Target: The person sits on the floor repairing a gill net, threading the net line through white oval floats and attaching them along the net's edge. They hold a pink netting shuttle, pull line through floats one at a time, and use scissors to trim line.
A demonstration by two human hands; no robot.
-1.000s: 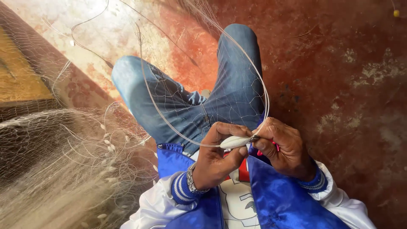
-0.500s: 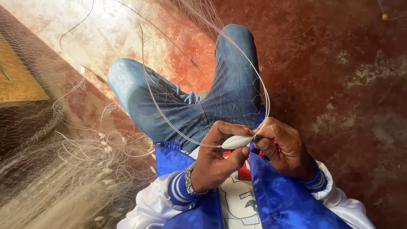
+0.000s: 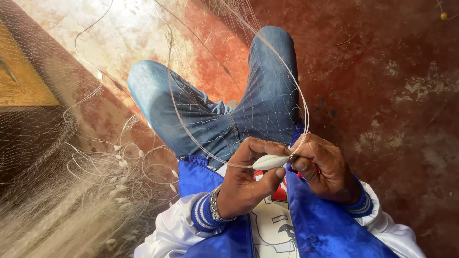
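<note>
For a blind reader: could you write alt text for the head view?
Two hands, left hand and right hand, hold a white oval float on a looping clear line, over crossed legs in jeans, with piled fishing net alongside.

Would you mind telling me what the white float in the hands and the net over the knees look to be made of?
White float: probably smooth plastic or foam, matte white, oval.
Net: apparently thin clear nylon monofilament; the strands look pale, glossy and see-through over the jeans.
</note>
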